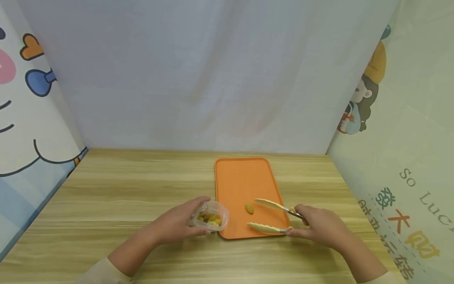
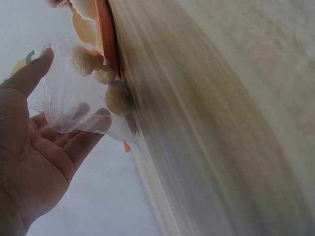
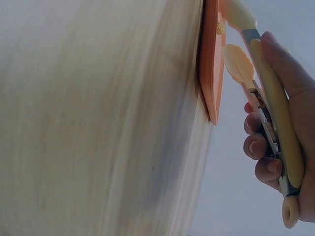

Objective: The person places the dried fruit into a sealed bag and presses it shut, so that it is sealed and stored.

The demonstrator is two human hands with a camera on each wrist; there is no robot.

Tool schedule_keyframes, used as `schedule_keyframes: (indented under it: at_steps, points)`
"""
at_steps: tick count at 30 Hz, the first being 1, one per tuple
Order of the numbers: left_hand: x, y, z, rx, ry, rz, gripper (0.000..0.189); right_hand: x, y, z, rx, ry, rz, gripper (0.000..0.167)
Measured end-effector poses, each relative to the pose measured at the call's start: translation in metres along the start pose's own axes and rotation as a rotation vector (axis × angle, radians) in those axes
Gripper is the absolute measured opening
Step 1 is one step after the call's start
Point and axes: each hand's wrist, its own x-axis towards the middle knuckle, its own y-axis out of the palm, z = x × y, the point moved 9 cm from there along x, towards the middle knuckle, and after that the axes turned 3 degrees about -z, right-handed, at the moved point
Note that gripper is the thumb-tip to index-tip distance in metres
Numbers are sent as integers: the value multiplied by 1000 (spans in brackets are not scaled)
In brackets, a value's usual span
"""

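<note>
My left hand (image 1: 177, 225) holds a clear plastic bag (image 2: 56, 93) by its side, thumb and fingers spread round it. Inside the bag lie several yellow-brown, rounded, wrinkled pieces (image 2: 117, 98); their exact kind is hard to tell. The bag's mouth faces up beside the left edge of an orange tray (image 1: 241, 175). One similar yellowish piece (image 1: 249, 208) lies on the tray. In my right hand (image 1: 320, 225) I grip a pair of tongs (image 1: 271, 204) with cream scalloped tips and metal arms. The tips are spread apart over the tray, the single piece near them.
Beneath the tray is a wood-grain table (image 1: 142, 177). A pale cloth (image 1: 177, 79) hangs behind it. Printed sheets with cartoon figures and lettering stand at the left and right sides.
</note>
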Motion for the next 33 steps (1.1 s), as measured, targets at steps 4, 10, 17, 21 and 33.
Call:
schedule_keyframes:
  at_steps: [4, 10, 17, 21, 33]
  points:
    - [0, 1, 1, 5, 0, -6, 88, 3, 2, 1, -43, -17, -28, 51]
    - [1, 1, 2, -6, -4, -7, 87, 6, 2, 4, -49, -33, -27, 48]
    - [2, 2, 4, 6, -8, -5, 87, 10, 0, 7, -68, -59, -30, 45]
    - [4, 1, 5, 8, -3, -2, 88, 12, 1, 8, -66, -59, -30, 43]
    - [9, -6, 10, 9, 0, 15, 88, 20, 1, 12, -72, -43, -32, 38]
